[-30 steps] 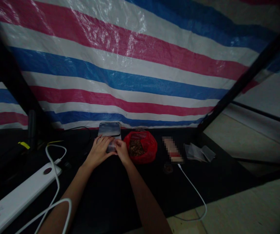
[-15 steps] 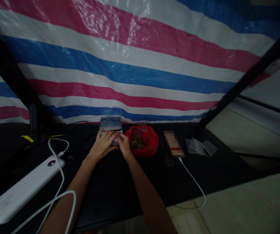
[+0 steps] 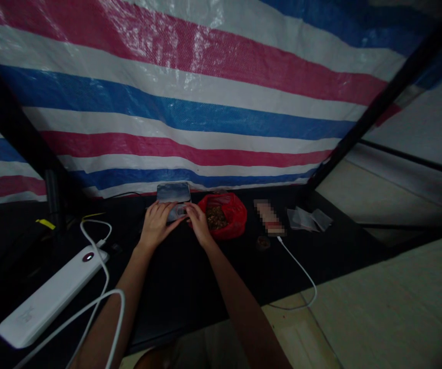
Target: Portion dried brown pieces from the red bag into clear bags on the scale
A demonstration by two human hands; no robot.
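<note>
A small clear plastic bag (image 3: 180, 210) lies between my two hands, at the front of a flat grey device (image 3: 174, 192) with a shiny dark top. My left hand (image 3: 157, 221) reaches over the bag's left side, its fingers and thumb closed round the edge. At the right edge of the bag, my right hand (image 3: 198, 221) pinches with thumb and fingers. Just right of that hand sits an open red plastic bag (image 3: 236, 216) with small brown dried pieces (image 3: 216, 218) inside. The contents of the clear bag are too dim to make out.
Right of the red bag are a small round container (image 3: 263, 243), a blurred-out phone-like object (image 3: 269, 218) on a white cable (image 3: 300, 265), and several flat clear bags (image 3: 309, 219). A white power bank (image 3: 52, 297) lies left. Striped sheeting (image 3: 205, 118) hangs behind the black table (image 3: 190, 287).
My view has shifted slightly. My left hand has moved a little back over the clear bag's left side, and more of the bag shows between my hands.
</note>
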